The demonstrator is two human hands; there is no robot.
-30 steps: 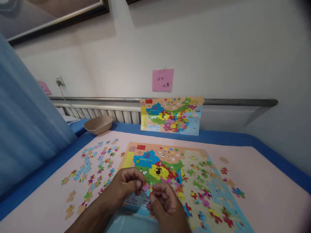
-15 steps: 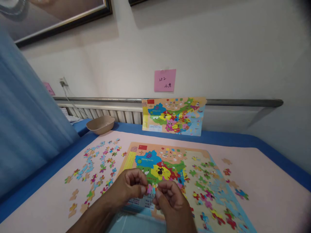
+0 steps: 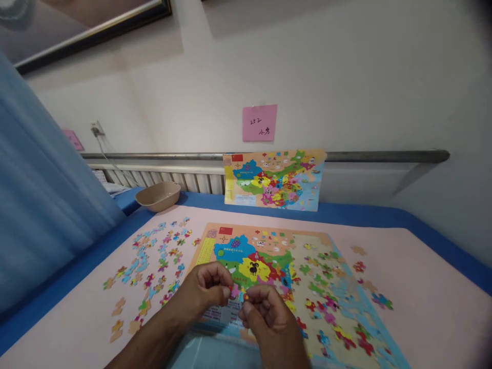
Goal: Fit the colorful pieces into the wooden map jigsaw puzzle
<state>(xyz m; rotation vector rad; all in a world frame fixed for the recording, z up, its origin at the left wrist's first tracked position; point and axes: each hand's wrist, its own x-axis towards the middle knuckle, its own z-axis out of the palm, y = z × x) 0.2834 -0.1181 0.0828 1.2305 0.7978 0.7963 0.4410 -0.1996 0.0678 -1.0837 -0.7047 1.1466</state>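
Above the lower part of a jigsaw puzzle board [image 3: 226,333], my two hands face each other. My left hand [image 3: 205,287] pinches a small pink and blue puzzle piece [image 3: 235,291] between thumb and fingertips. My right hand [image 3: 271,315] is closed at the piece's other side, its thumb and index finger pressed together there. Fingers hide much of the piece, so its outline is unclear. The board's left and middle show a joined colourful map with a ram picture [image 3: 254,268]. Several loose pieces [image 3: 344,335] lie on its bare right side.
Left of the board, many loose pieces [image 3: 140,261] are spread on a pink table cover [image 3: 77,312]. A few more pieces [image 3: 359,266] lie at the right. A reference map picture [image 3: 274,179] leans on the wall behind, and a beige basin [image 3: 158,196] stands back left.
Both hands keep their pinch above the board and have barely shifted. The small piece has turned slightly between the fingers. The camera view has tilted a little.
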